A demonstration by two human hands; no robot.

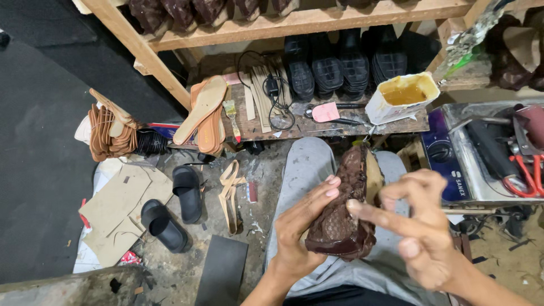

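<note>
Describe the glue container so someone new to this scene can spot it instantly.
Start at the low wooden bench under the shelf of black soles. At its right end sits a white, squarish open container of amber glue. It is the only open vessel there; its neighbours are flat tools, cables and strips.

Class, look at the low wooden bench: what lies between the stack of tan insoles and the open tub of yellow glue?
In the head view, between the insoles and the glue tub: a small brush, tan strips, a black cable, a pink-handled tool.
</note>
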